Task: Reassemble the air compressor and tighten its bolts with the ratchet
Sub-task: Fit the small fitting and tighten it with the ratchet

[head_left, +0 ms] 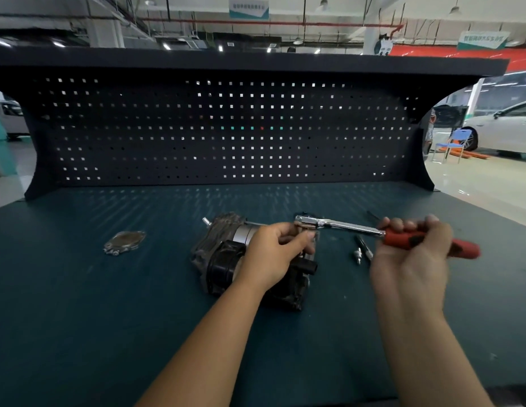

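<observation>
Right hand (411, 254) is gripping the ratchet (338, 224) by its red handle; left hand (272, 257) is pinching under its head, over the air compressor (220, 259) sitting mid-bench — mat (109, 318) lying open toward both side edges. Pegboard (226, 127) closing the rear; signs (248, 8) blurred.

- The left forearm (203, 342) comes in from the near edge of the bench (109, 289) and slants to the right, back of the wrist up.
- The left hand (270, 254) has thumb and fingers curled together, pinching just under the head of the ratchet (344, 225).
- The right forearm (423, 348) rises almost straight.
- The right hand (414, 254) is a little blurred, with its fingers wrapped around the ratchet's red handle.
</observation>
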The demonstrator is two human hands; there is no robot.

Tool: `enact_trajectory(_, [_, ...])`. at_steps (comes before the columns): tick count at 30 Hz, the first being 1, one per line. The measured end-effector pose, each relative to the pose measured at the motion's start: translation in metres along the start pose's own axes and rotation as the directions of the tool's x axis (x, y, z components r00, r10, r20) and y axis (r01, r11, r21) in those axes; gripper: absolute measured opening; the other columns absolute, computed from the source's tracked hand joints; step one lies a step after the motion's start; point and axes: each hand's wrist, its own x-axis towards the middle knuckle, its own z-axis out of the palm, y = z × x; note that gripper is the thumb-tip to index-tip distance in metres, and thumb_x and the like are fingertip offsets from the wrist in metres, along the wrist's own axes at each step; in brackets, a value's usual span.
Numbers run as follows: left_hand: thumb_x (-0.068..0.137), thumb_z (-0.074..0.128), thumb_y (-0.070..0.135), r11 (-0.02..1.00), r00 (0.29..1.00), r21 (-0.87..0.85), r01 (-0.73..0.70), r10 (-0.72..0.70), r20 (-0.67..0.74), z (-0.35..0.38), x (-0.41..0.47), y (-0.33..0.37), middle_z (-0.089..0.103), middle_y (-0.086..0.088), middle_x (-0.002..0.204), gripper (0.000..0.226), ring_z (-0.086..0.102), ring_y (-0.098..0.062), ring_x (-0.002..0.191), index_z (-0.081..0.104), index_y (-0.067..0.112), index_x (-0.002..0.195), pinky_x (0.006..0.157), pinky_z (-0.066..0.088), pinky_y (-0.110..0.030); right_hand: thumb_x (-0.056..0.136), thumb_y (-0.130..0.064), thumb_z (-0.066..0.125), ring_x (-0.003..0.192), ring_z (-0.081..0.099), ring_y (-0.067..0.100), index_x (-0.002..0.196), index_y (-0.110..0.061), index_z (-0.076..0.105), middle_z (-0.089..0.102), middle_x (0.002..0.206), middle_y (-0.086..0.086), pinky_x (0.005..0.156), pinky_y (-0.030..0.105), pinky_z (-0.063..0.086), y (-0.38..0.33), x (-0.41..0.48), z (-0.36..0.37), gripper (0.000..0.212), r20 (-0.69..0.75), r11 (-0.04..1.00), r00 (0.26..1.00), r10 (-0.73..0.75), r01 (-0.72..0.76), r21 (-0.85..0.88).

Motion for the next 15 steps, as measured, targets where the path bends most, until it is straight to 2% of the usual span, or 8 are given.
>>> enact_trajectory(2, [0.089,0.063,0.026,1.0,1.0,-0.001,-0.003,0.003,-0.006,0.0,0.0,0.0,0.073,0.011,0.074,0.014,0.067,0.0,0.076,0.07,0.021,0.079,0.071,0.047,-0.007,0.094,-0.002,0.045,0.058,0.053,0.012,0.073,-0.013,0.045,0.05,0.063,-0.001,0.068,0.027,0.053,-0.002,-0.031,-0.001,0.024,0.08,0.991,0.989,-0.125,0.128,-0.037])
enact_trajectory(5, [0.088,0.064,0.023,1.0,1.0,-0.014,-0.002,0.001,-0.006,0.0,0.0,0.001,0.072,0.01,0.072,0.012,0.067,-0.001,0.075,0.07,0.025,0.079,0.069,0.048,-0.008,0.081,0.007,0.048,0.072,0.06,0.017,0.069,-0.011,0.051,0.059,0.067,0.002,0.083,0.033,0.053,0.005,-0.075,-0.007,0.022,0.225,0.932,0.922,-0.314,0.344,-0.112])
enact_trajectory(8, [0.089,0.063,0.022,1.0,1.0,-0.011,-0.009,0.009,0.004,0.0,-0.001,0.003,0.072,0.01,0.071,0.017,0.067,0.0,0.073,0.069,0.028,0.075,0.068,0.048,-0.008,0.076,0.008,0.05,0.076,0.062,0.02,0.063,-0.015,0.057,0.062,0.068,0.002,0.084,0.034,0.052,0.007,-0.085,-0.009,0.027,0.326,0.891,0.882,-0.341,0.414,-0.186])
enact_trajectory(10, [0.09,0.062,0.023,1.0,1.0,-0.002,0.003,-0.003,-0.013,-0.001,-0.001,0.003,0.072,0.011,0.072,0.016,0.067,0.0,0.073,0.072,0.022,0.078,0.07,0.05,-0.011,0.078,0.003,0.05,0.07,0.062,0.018,0.064,-0.014,0.055,0.06,0.064,0.002,0.08,0.033,0.052,0.002,-0.07,-0.006,0.022,0.33,0.905,0.896,-0.296,0.374,-0.204])
enact_trajectory(12, [0.09,0.062,0.025,1.0,0.999,-0.016,0.015,-0.015,-0.029,-0.002,-0.001,0.002,0.073,0.009,0.074,0.017,0.067,-0.001,0.074,0.073,0.017,0.08,0.072,0.053,-0.015,0.082,-0.003,0.049,0.064,0.059,0.018,0.067,-0.012,0.05,0.057,0.06,0.002,0.075,0.032,0.053,-0.004,-0.042,-0.001,0.017,0.349,0.951,0.916,-0.198,0.266,-0.159])
enact_trajectory(13, [0.09,0.062,0.026,1.0,0.999,-0.022,0.019,-0.02,-0.031,-0.003,-0.001,0.002,0.074,0.009,0.075,0.017,0.068,-0.002,0.074,0.073,0.018,0.08,0.072,0.053,-0.016,0.085,-0.007,0.048,0.061,0.057,0.017,0.069,-0.012,0.048,0.055,0.058,0.001,0.072,0.031,0.053,-0.006,-0.025,0.001,0.017,0.333,0.972,0.933,-0.134,0.189,-0.139])
enact_trajectory(15, [0.09,0.062,0.027,1.0,0.999,-0.024,0.018,-0.019,-0.027,-0.004,-0.001,0.001,0.074,0.008,0.075,0.016,0.067,-0.001,0.073,0.072,0.022,0.078,0.068,0.051,-0.013,0.09,-0.013,0.048,0.053,0.053,0.015,0.071,-0.014,0.044,0.051,0.056,-0.001,0.066,0.027,0.052,-0.003,0.01,0.005,0.02,0.213,0.996,0.976,0.039,-0.021,-0.088])
